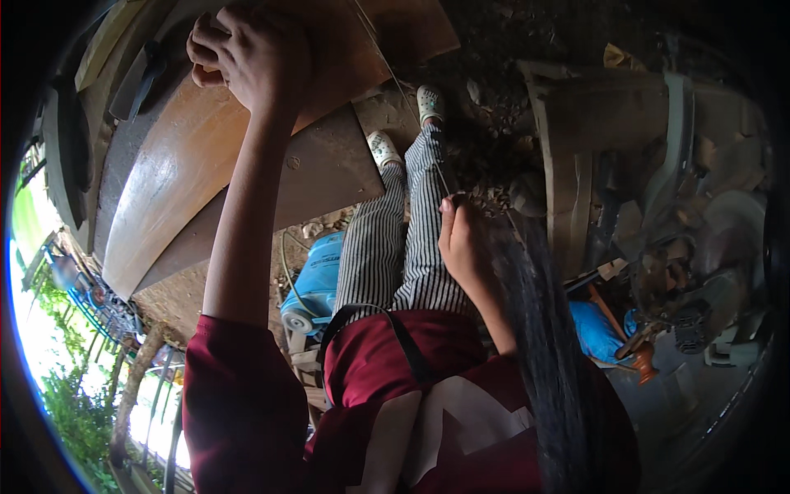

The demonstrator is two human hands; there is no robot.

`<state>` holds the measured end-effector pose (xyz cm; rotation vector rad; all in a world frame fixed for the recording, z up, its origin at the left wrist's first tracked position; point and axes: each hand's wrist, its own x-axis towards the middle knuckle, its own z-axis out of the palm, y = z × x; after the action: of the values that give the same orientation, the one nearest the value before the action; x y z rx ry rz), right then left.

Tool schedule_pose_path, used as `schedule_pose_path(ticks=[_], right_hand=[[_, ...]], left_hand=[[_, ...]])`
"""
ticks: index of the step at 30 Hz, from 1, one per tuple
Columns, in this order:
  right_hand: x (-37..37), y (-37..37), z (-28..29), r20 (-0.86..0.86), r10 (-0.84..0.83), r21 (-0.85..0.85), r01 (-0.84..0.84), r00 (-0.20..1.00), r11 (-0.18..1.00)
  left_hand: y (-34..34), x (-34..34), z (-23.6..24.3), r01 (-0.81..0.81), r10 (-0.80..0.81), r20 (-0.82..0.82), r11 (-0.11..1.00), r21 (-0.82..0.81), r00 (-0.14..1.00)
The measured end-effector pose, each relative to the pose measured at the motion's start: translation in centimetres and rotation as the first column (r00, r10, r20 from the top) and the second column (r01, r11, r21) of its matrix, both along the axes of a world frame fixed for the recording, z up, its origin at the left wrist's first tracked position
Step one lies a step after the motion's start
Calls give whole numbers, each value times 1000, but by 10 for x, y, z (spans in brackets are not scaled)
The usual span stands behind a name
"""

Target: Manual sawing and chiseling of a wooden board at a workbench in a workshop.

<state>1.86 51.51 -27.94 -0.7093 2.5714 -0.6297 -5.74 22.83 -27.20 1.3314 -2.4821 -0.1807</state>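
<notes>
My left hand [239, 58] is raised at the top left, over a curved, light-brown wooden piece [164, 189], with its fingers curled; what they grip, if anything, is hidden. A darker flat board [323, 165] lies beside and beneath that piece. A thin cord [391, 70] runs down from the top edge to my right hand [461, 239], which is closed on it at the middle right, thumb uppermost, in front of my striped trousers.
A blue wheeled machine [315, 276] with a hose sits beside my left leg. At the right are wooden panels [564, 123], cluttered machinery [691, 313] and a blue bundle [592, 329]. Long dark hair hangs over my right side. Railings and greenery show at far left.
</notes>
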Motion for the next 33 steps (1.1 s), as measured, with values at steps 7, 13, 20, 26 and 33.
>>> schedule_pose_path(ticks=[7, 13, 20, 26, 33], right_hand=[[-47, -73, 35, 199, -96, 68, 84, 975, 994], [-67, -105, 37, 35, -68, 63, 66, 997, 996], [-45, -101, 43, 46, -49, 193, 39, 998, 980], [-74, -115, 46, 94, -84, 152, 69, 992, 986], [-72, -113, 42, 84, -96, 77, 90, 992, 993]], left_hand=[[3, -1, 0, -24, 26, -50, 999, 40, 998], [7, -3, -1, 42, -46, -172, 999, -24, 984], [8, -3, 17, -62, 46, -89, 980, -191, 995], [11, -12, 14, -84, 64, -143, 987, -137, 988], [10, -9, 12, -81, 61, -130, 985, -155, 990]])
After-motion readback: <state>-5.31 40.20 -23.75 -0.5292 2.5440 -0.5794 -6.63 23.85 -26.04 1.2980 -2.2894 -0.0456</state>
